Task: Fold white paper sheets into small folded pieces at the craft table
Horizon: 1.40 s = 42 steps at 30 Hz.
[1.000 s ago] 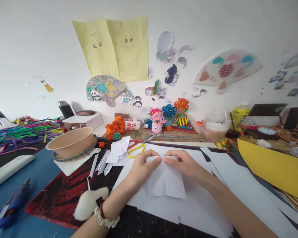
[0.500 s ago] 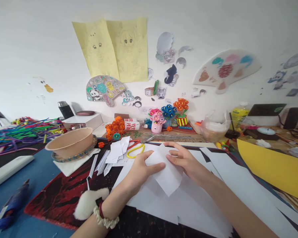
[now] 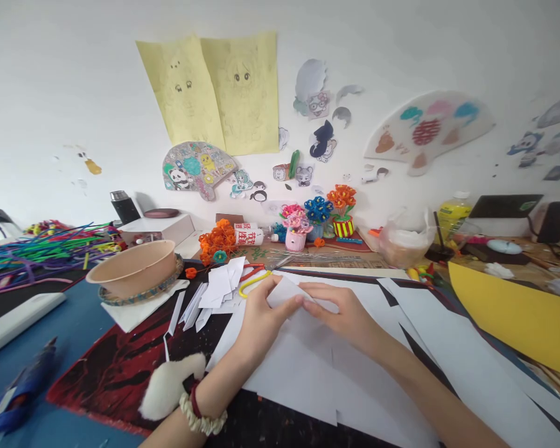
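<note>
A small white sheet of paper [image 3: 287, 290] is held between both my hands above the larger white sheets [image 3: 303, 379]. My left hand [image 3: 265, 314] is closed on its left side, thumb on top. From the right, my right hand [image 3: 348, 311] pinches the same paper, and the two thumb tips nearly meet at its near edge. Part of the paper is hidden behind my fingers. Just beyond my left hand lies a yellow loop-shaped handle [image 3: 248, 287], partly covered. Small cut paper pieces [image 3: 221, 285] and narrow folded strips [image 3: 193, 306] lie to its left.
At the left are a beige bowl [image 3: 133, 270], a white fluffy piece [image 3: 165, 386] and a blue glue gun [image 3: 21, 386]. Pipe-cleaner flowers [image 3: 296, 227] stand at the back by the wall. Yellow card [image 3: 508, 317] and more white sheets [image 3: 476, 348] lie to the right.
The small sheet, earlier showing a broad face with a corner pointing toward me, is now folded up or tilted away. My hands have come closer together, thumbs almost touching.
</note>
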### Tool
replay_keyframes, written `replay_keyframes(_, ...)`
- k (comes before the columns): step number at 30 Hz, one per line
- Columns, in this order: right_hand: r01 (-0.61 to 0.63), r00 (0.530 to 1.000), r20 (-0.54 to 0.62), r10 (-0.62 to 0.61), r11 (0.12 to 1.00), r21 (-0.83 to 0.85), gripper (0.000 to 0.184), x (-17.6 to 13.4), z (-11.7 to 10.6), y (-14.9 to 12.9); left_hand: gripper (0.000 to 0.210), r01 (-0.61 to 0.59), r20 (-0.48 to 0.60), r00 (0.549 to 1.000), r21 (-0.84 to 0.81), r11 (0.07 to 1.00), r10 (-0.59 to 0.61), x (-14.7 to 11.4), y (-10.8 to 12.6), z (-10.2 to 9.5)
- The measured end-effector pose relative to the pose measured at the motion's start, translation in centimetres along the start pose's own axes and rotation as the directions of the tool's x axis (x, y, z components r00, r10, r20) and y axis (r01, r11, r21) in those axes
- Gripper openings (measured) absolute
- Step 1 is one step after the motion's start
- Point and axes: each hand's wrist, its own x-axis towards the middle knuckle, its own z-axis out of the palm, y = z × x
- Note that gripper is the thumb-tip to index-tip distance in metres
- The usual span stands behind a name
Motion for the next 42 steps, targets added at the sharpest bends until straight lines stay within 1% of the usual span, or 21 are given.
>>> replay_keyframes(2,-0.015,1.000,0.000,0.015,0.999,-0.049,0.039,0.0,0.0,0.1,0.022,-0.055,-0.072,0.995,0.170,0.984,0.068,0.0,-0.1,-0.1)
replay_keyframes(4,-0.037,0.999,-0.009,0.036,0.995,-0.093,0.047,0.0,0.0,0.3,0.027,-0.110,-0.140,0.977,0.309,0.945,0.160,0.0,0.1,-0.3)
replay_keyframes(5,-0.044,0.999,-0.010,0.043,0.994,-0.101,0.049,-0.1,0.0,0.4,0.033,-0.144,-0.148,0.967,0.349,0.926,0.206,0.1,0.1,-0.4)
replay_keyframes(7,-0.052,0.998,0.018,0.053,0.995,-0.089,0.049,-0.1,0.0,0.5,0.034,-0.208,-0.094,0.961,0.370,0.906,0.259,0.2,0.3,-0.6)
replay_keyframes(8,-0.056,0.998,0.034,0.058,0.996,-0.074,0.048,-0.1,0.0,0.5,0.028,-0.220,-0.054,0.965,0.359,0.907,0.255,0.2,0.4,-0.6)
replay_keyframes(10,-0.068,0.997,0.045,0.069,0.997,-0.032,0.045,-0.1,0.0,0.3,0.013,-0.190,0.000,0.980,0.330,0.925,0.201,0.3,0.4,-0.6)
replay_keyframes(12,-0.089,0.996,0.033,0.089,0.996,0.020,0.037,0.0,0.0,0.1,0.014,-0.139,-0.011,0.989,0.301,0.943,0.149,0.4,0.2,-0.6)
replay_keyframes(14,-0.109,0.994,0.017,0.108,0.992,0.062,0.031,0.1,-0.1,0.0,0.018,-0.104,-0.054,0.991,0.272,0.957,0.123,0.5,0.0,-0.6)
replay_keyframes(16,-0.112,0.994,-0.009,0.113,0.992,0.058,0.028,0.1,-0.1,0.0,0.019,-0.083,-0.069,0.992,0.262,0.962,0.104,0.5,-0.1,-0.6)
replay_keyframes(17,-0.109,0.994,-0.025,0.110,0.993,0.036,0.028,0.1,-0.1,0.1,0.018,-0.076,-0.047,0.995,0.264,0.962,0.092,0.6,0.0,-0.5)
replay_keyframes(19,-0.107,0.993,-0.049,0.106,0.994,-0.022,0.030,0.0,-0.1,0.3,0.016,-0.073,0.041,0.997,0.264,0.962,0.064,0.5,0.1,-0.5)
replay_keyframes(21,-0.111,0.993,-0.052,0.108,0.992,-0.055,0.032,0.0,0.0,0.4,0.014,-0.075,0.131,0.990,0.254,0.964,0.043,0.5,0.3,-0.4)
replay_keyframes(22,-0.109,0.993,-0.045,0.106,0.993,-0.052,0.032,0.0,0.0,0.5,0.014,-0.075,0.154,0.987,0.250,0.965,0.037,0.4,0.4,-0.4)
replay_keyframes(24,-0.101,0.995,-0.031,0.100,0.994,-0.033,0.030,0.0,-0.2,0.6,0.014,-0.074,0.143,0.989,0.254,0.965,0.038,0.4,0.5,-0.4)
replay_keyframes(26,-0.106,0.994,-0.039,0.104,0.994,-0.036,0.028,0.1,-0.4,0.7,0.014,-0.072,0.099,0.994,0.269,0.960,0.047,0.5,0.6,-0.6)
replay_keyframes(29,-0.138,0.984,-0.123,0.129,0.988,-0.072,0.028,0.1,-0.8,1.0,0.015,-0.068,0.055,0.997,0.302,0.951,0.054,0.8,0.7,-0.9)
replay_keyframes(32,-0.157,0.974,-0.177,0.139,0.984,-0.089,0.028,0.1,-0.9,1.2,0.014,-0.073,0.076,0.996,0.319,0.945,0.051,0.8,0.8,-1.1)
replay_keyframes(34,-0.149,0.977,-0.166,0.133,0.984,-0.094,0.029,0.1,-0.9,1.3,0.014,-0.088,0.111,0.992,0.321,0.943,0.055,0.7,0.8,-0.9)
replay_keyframes(38,-0.081,0.994,-0.079,0.073,0.992,-0.099,0.028,0.0,-0.4,1.4,0.012,-0.112,0.177,0.983,0.323,0.940,0.056,0.2,0.6,-0.2)
replay_keyframes(40,-0.060,0.997,-0.048,0.055,0.992,-0.113,0.028,0.0,-0.2,1.3,0.012,-0.111,0.173,0.983,0.328,0.938,0.056,0.0,0.4,0.1)
replay_keyframes(42,-0.067,0.997,-0.058,0.060,0.990,-0.124,0.027,0.0,-0.2,1.3,0.012,-0.111,0.157,0.986,0.342,0.933,0.060,0.0,0.3,0.2)
